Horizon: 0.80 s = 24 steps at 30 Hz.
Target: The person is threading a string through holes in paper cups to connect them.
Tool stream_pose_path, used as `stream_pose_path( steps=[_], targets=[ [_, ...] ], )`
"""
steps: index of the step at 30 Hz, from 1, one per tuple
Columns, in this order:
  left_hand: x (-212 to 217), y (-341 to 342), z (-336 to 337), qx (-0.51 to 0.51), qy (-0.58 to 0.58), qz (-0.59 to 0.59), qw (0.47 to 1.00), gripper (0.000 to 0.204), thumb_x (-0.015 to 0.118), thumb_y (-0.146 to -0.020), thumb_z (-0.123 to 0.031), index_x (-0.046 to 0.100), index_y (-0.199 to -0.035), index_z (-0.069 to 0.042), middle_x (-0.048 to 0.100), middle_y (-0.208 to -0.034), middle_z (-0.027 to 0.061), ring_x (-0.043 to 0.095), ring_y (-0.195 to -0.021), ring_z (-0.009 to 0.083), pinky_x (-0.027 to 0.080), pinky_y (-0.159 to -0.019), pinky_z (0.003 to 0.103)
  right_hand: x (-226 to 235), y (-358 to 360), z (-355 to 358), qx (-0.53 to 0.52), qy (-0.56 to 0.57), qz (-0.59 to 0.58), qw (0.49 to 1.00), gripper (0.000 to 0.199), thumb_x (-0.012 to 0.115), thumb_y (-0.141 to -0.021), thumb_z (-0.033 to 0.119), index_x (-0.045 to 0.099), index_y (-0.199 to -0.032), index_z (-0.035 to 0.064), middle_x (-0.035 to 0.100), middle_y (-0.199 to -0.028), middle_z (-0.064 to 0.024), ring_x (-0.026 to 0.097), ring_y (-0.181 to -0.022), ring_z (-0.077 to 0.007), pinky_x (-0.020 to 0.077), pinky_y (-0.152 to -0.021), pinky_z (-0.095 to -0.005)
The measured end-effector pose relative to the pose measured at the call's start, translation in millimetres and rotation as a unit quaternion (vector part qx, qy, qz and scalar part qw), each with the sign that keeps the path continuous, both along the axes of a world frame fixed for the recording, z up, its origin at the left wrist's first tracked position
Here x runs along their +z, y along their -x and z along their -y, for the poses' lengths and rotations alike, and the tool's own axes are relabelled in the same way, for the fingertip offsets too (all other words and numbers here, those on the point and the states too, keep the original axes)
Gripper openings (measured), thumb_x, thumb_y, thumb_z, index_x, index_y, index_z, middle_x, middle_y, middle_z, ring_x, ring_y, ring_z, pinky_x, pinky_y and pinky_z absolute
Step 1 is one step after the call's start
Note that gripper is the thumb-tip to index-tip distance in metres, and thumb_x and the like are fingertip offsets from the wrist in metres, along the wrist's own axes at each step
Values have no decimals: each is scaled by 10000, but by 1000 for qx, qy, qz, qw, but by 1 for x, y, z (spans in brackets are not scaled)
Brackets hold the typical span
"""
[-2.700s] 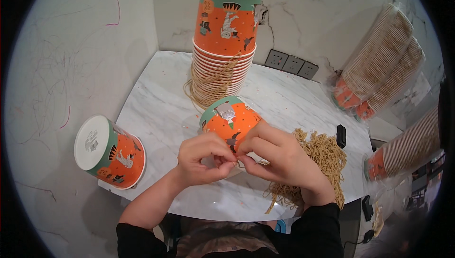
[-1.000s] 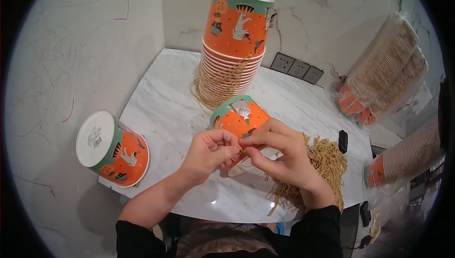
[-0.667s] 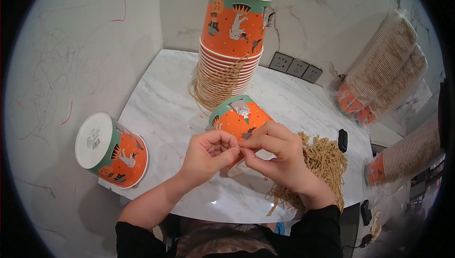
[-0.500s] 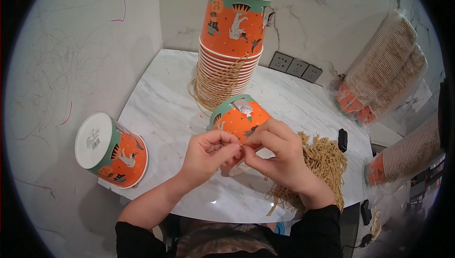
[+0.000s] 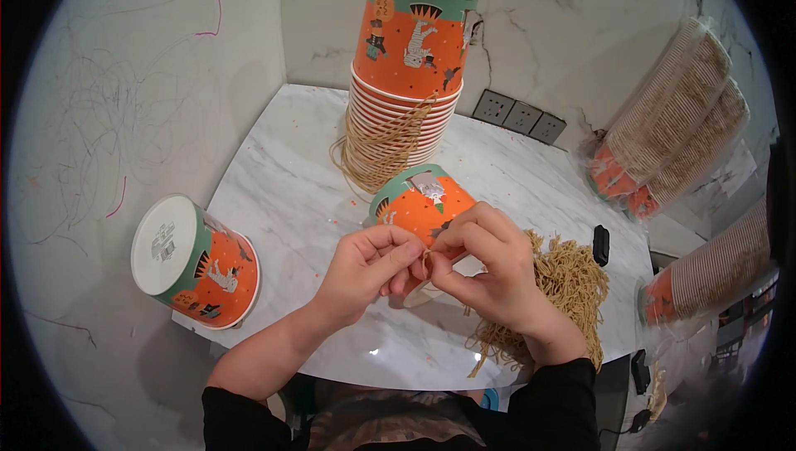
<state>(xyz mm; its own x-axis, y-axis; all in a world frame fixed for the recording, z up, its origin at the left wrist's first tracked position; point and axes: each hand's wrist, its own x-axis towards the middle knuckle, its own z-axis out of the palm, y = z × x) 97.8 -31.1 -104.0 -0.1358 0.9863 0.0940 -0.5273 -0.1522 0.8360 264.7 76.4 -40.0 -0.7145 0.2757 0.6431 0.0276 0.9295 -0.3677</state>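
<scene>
An orange and green paper bucket (image 5: 414, 212) lies tipped over on the table behind my hands, its open rim toward me. At that rim, my left hand (image 5: 365, 273) and my right hand (image 5: 489, 269) meet fingertip to fingertip, both closed in a pinch. Between them shows a short bit of tan cord (image 5: 426, 259); the rest of it is hidden by my fingers. Beside my right wrist lies a tangled heap of tan cords (image 5: 570, 285).
A tall stack of upside-down paper buckets (image 5: 410, 49) stands behind, with looped cords (image 5: 377, 148) hanging on its side. Another bucket (image 5: 220, 273) sits upside down at the left table edge. Wrapped bucket stacks (image 5: 676, 111) lean at right, near a small black object (image 5: 601, 244).
My left thumb has moved up toward the right fingertips, and the bit of cord between the hands shows more plainly. The tipped bucket stays in nearly the same place.
</scene>
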Motion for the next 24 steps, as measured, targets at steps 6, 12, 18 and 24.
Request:
stream_pose_path(
  steps=[6, 12, 18, 24],
  targets=[
    [1, -2, 0, -2, -7, -14, 1000, 154, 631, -1029, -137, 679, -1059, 7, 710, -850, 51, 565, -603, 30, 453, -538, 188, 5, -1, 0, 8, -30, 15, 999, 194, 795, -724, 71, 657, -857, 98, 605, -797, -27, 615, -708, -234, 480, -657, -358],
    [0, -2, 1, 24, -27, -57, 998, 131, 628, -1026, -114, 653, -1052, 12, 707, -872, 52, 568, -622, 27, 463, -564, 185, 8, -1, 3, 11, -48, 17, 999, 191, 801, -729, 85, 660, -858, 92, 593, -793, -30, 619, -730, -243, 479, -677, -361],
    [1, 0, 2, 33, -43, -59, 997, 112, 616, -1030, -108, 626, -1033, 3, 698, -898, 40, 604, -721, 32, 480, -629, 180, 16, -4, -2, 20, -24, 65, 997, 182, 817, -721, 44, 687, -844, 75, 635, -843, -33, 609, -800, -215, 465, -707, -323],
    [2, 0, 1, 29, -68, -55, 996, 96, 605, -1032, -102, 600, -1048, -7, 684, -910, 29, 636, -820, 55, 518, -742, 208, 17, -4, -3, 51, 40, 83, 994, 154, 799, -748, 37, 665, -820, 62, 636, -862, -29, 595, -873, -220, 480, -766, -336]
  ],
)
